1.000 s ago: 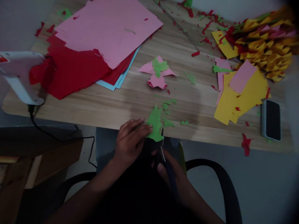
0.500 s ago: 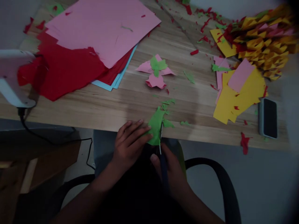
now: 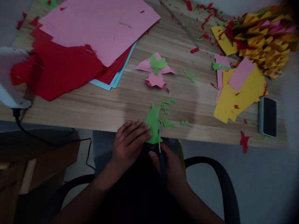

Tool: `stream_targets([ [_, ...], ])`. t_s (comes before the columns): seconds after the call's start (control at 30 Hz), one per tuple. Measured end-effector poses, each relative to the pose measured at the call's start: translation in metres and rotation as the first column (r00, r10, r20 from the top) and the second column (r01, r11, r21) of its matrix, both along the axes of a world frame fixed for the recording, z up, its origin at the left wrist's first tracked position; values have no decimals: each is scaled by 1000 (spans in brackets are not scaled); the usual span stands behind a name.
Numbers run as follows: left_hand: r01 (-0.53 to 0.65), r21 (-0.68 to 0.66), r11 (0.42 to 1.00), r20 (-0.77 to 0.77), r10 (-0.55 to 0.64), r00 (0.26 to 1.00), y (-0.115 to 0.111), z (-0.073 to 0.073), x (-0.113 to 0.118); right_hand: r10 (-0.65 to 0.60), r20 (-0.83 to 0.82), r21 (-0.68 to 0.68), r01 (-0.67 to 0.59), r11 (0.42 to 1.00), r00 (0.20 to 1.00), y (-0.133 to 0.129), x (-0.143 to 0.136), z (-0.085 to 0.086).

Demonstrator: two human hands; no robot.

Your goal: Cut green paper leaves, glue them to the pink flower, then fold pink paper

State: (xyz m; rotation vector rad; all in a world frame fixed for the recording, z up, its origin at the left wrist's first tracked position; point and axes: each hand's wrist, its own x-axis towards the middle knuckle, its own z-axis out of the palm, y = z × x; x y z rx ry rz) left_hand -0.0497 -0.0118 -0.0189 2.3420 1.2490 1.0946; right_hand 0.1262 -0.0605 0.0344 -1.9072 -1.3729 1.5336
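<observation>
The left hand (image 3: 128, 146) is holding the green paper piece (image 3: 153, 121) by its left side, with the fingers lying on top and the thumb hiding from view; the right hand (image 3: 171, 165) is closing around the dark blue handle of the scissors (image 3: 163, 161), and the thin blades are pointing up along the right side of the green paper piece; this paper is sitting at the near edge of the wooden table (image 3: 105, 112), with its bottom end poking over the edge.

Little green scraps (image 3: 167, 123) are lying just beside it, on the right; farther up, a pink paper flower (image 3: 156, 80) is resting with a green bit on it.

To the left, big pink sheets (image 3: 100, 28) are covering part of the red sheets (image 3: 67, 71), and blue sheets (image 3: 120, 76) are peeking out under the red; a white glue gun (image 3: 11, 77) is standing by them; on the right, yellow paper pieces (image 3: 243, 96) are lying near a phone (image 3: 269, 116).
</observation>
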Motion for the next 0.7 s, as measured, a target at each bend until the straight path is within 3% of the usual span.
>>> stream_targets([
  [0.2,-29,-5,1000,-5,29,1000,1,2,1,-118,-164,-92,104,990,979,-1,2,-3],
  [0.4,-36,-29,999,41,37,998,1,9,3,-155,-393,-252,56,966,907,1,4,10],
  [0.57,-51,-26,998,49,52,997,2,10,5,-45,-458,-112,-7,994,888,-4,10,11],
  [0.7,-25,-29,999,49,26,998,2,8,2,-69,-397,-52,53,997,915,-6,9,1],
])
